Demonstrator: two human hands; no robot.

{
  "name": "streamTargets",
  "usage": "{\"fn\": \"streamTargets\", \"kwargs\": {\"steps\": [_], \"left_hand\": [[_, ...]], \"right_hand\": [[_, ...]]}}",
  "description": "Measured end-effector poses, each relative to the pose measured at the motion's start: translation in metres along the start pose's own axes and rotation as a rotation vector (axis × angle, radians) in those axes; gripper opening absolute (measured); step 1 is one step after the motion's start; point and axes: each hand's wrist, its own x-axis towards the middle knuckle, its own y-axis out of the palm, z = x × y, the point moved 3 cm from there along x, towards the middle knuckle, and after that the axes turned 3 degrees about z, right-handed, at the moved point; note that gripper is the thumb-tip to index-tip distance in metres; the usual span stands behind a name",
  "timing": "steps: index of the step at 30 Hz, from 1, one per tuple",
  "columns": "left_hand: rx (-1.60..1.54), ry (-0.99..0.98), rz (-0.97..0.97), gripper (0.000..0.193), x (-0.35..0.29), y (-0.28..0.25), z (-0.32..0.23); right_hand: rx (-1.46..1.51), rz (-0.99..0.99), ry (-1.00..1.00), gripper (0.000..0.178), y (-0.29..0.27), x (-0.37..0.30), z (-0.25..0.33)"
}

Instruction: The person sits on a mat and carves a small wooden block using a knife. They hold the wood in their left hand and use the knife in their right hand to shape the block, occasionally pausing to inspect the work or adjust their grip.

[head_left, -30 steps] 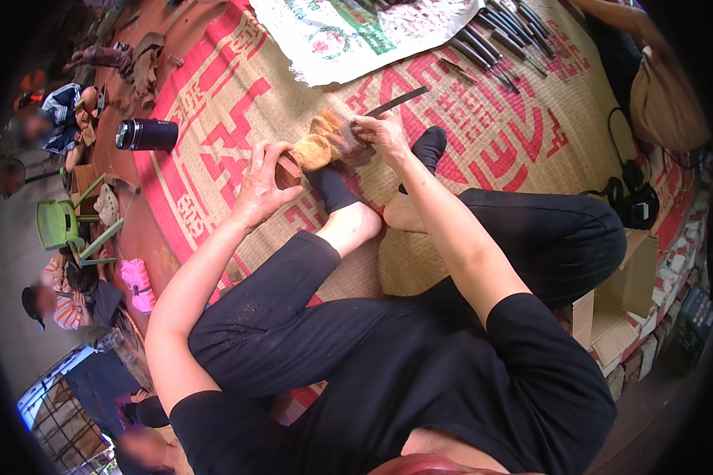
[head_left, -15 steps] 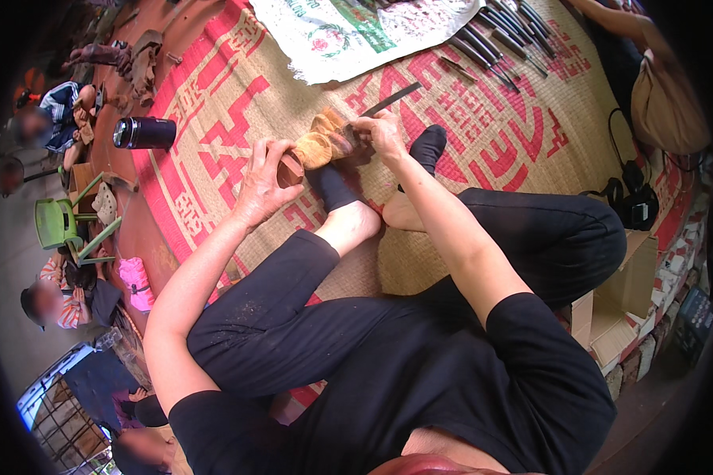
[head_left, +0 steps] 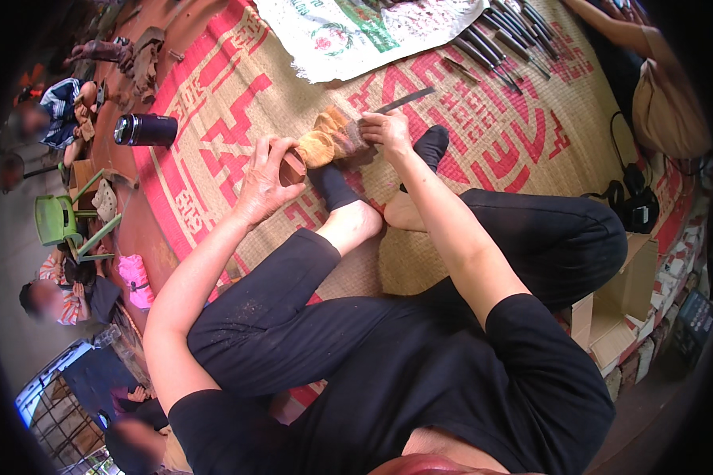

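Between my hands lies a lumpy yellow-orange and brown piece [head_left: 325,141], apparently a wood carving, just past the toes of my left sock. My left hand [head_left: 271,176] curls round a reddish-brown block [head_left: 291,168] at the left end of it; whether the two are joined, I cannot tell. Pinched in my right hand [head_left: 388,131] is a long, flat, dark strip like a file [head_left: 408,100], its far end pointing up and right. The near end of the strip is hidden by my fingers, next to the carving's brown right side.
Several slim dark-handled tools [head_left: 495,47] lie on the patterned mat [head_left: 238,119] by a white printed sack [head_left: 348,47]. Leftward are a black cylinder [head_left: 145,130], a green chair [head_left: 54,219] and people seated. A cardboard box [head_left: 610,309] stands at right, near another person's arm [head_left: 610,24].
My right hand has slid a little to the right with the flat strip, away from the carving. My left hand and the block stay almost in place.
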Motion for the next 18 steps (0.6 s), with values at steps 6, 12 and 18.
{"fn": "streamTargets", "kwargs": {"steps": [6,12,18], "left_hand": [[-0.031,-0.002,-0.002,0.065,-0.003,0.0,0.002],[-0.026,0.018,-0.014,0.066,-0.003,0.001,0.003],[0.042,0.055,-0.015,0.068,-0.001,0.001,0.0]], "right_hand": [[-0.038,0.107,-0.007,0.021,0.007,-0.002,0.003],[0.091,0.137,-0.018,0.021,0.008,0.0,0.003],[-0.258,0.175,-0.079,0.02,0.01,0.004,0.0]]}}
